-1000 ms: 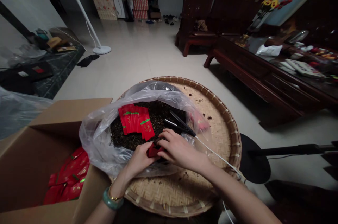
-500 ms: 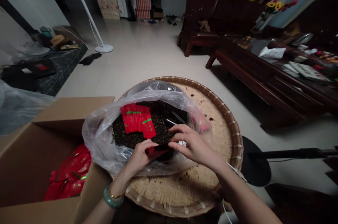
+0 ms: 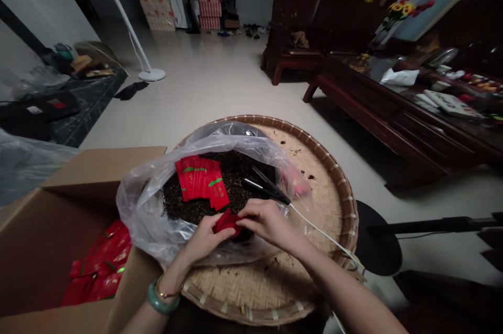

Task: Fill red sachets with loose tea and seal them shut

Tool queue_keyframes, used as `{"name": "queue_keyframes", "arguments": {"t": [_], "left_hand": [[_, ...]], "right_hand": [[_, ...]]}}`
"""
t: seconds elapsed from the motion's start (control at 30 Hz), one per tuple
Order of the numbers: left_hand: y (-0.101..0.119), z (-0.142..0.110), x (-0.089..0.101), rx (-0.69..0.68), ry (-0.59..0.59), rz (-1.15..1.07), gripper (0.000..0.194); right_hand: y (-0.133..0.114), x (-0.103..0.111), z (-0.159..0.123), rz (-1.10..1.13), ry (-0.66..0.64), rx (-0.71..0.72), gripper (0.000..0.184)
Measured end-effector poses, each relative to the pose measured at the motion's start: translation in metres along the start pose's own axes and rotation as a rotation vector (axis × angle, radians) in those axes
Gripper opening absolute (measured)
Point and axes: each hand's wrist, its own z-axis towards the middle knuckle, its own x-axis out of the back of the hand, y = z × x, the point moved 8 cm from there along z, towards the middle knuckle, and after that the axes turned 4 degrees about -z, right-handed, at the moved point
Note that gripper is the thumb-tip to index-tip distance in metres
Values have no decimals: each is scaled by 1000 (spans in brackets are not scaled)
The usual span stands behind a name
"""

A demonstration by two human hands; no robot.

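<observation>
Between my two hands is a small red packet [image 3: 227,222]. My left hand [image 3: 205,234] grips its left side, thumb toward me. The fingers of my right hand [image 3: 264,221] pinch its right edge. Both hands are over the near side of a clear plastic bag [image 3: 141,192] filled with dark loose tea leaves [image 3: 236,166]. A fan of flat red packets [image 3: 200,179] with green bands lies on the leaves. Just beyond my right hand rests a black tong-shaped device [image 3: 271,187], apparently a hair straightener, with a white cord.
The bag sits on a round woven bamboo tray [image 3: 275,292] with scattered leaf bits. To the left, an open cardboard box [image 3: 145,287] holds several red packets [image 3: 102,266]. A black round stand base [image 3: 377,239] is at the right. Farther off are a white fan [image 3: 151,75] and a dark wooden table [image 3: 393,114].
The packet has turned so its red face shows more. My right hand has moved left and closed on its edge, leaving more of the black device visible.
</observation>
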Motion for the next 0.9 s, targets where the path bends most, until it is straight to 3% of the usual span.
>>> {"name": "queue_keyframes", "arguments": {"t": [0.13,0.23,0.3,0.47,0.67,0.8,0.9], "left_hand": [[-15,-1,-11,242,-88,-246,49],[-16,-2,-17,322,-107,-289,49],[-13,-2,-19,326,-117,-268,42],[-12,-6,-25,340,-160,-261,28],[-12,-8,-26,339,-209,-326,37],[4,-1,-24,274,-198,-445,56],[5,2,-26,330,-192,-397,45]], "right_hand": [[24,-3,9,125,-49,-186,15],[28,-12,16,130,-41,-195,26],[29,-19,19,102,-20,-176,19],[39,-22,23,117,70,-176,40],[57,-18,20,286,109,-281,39],[44,-23,21,240,84,-209,36],[31,-25,23,218,64,-144,37]]}}
